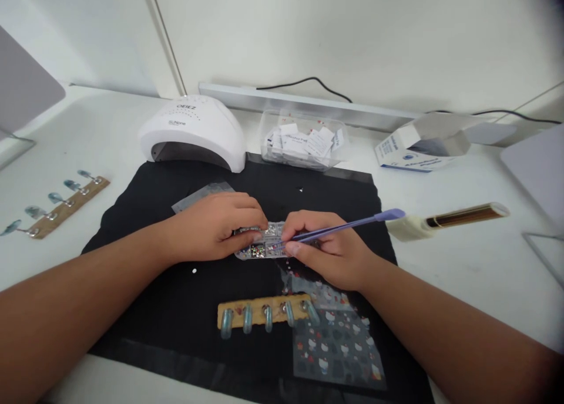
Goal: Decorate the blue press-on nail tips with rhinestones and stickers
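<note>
My left hand (214, 225) rests on the black mat (176, 286) and steadies a small clear case of rhinestones (263, 243). My right hand (332, 248) holds purple tweezers (352, 224), whose tips reach into the case. In front of the hands lies a wooden strip with several blue nail tips (264, 315). A sheet of cartoon stickers (337, 345) lies beside it, to the right.
A white nail lamp (194, 131) stands at the mat's back left. Behind the mat sits a clear tub of paper packets (304, 140), with an open box (418, 145) to its right. A second nail strip (57, 207) lies far left, a cream brush-like tool (449, 219) at right.
</note>
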The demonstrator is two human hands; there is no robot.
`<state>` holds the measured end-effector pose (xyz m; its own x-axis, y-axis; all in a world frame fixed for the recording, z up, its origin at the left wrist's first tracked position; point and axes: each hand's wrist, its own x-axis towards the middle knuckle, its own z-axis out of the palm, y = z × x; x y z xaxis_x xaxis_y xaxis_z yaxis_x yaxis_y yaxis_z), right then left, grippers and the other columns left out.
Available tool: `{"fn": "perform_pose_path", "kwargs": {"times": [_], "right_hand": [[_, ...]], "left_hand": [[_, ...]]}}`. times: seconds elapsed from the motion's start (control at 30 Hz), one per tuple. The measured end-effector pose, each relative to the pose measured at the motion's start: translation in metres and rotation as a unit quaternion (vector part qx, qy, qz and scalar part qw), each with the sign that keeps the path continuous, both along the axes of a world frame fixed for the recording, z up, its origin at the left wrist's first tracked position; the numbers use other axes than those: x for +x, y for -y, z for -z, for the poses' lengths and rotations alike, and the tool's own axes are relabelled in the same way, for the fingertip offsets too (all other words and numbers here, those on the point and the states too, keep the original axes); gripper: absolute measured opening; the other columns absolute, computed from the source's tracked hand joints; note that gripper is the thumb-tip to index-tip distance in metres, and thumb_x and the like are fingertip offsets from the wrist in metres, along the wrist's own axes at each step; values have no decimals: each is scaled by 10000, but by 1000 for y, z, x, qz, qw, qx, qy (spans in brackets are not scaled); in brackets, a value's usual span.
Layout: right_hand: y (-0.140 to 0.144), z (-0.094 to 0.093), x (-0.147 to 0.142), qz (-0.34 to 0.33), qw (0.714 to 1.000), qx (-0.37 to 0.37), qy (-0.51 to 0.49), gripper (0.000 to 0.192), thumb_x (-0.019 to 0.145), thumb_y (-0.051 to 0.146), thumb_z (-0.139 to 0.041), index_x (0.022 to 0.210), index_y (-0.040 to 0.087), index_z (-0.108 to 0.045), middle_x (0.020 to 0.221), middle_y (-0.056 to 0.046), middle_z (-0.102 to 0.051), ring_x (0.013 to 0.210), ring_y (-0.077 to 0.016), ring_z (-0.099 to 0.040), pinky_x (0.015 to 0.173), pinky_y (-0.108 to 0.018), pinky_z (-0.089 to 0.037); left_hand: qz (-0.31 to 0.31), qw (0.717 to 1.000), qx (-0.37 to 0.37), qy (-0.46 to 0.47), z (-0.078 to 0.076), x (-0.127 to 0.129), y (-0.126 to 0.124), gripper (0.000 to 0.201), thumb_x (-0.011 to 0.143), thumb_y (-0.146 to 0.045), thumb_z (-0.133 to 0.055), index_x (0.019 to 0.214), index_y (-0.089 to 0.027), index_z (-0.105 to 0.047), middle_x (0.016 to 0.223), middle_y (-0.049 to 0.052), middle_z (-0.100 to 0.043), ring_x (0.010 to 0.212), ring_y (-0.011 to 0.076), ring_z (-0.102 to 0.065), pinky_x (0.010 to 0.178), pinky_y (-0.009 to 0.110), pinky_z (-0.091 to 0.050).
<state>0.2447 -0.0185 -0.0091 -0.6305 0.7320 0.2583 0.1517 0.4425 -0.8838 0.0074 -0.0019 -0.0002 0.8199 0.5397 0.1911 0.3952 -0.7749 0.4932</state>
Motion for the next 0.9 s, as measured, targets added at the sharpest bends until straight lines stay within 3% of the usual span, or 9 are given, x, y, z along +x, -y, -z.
{"fn": "perform_pose_path", "kwargs": {"times": [0.9], "right_hand": [[0, 3, 1, -6, 996, 80, 32, 47, 870, 157, -623, 831, 181, -635, 753, -1, -637, 666, -112, -600, 630, -241, -463]], "left_hand": [[9, 1000, 0, 9, 1, 0, -3, 187, 954, -223, -521, 990, -163, -694, 1055, 75, -684, 939, 181, -633, 842, 298, -484]]}}
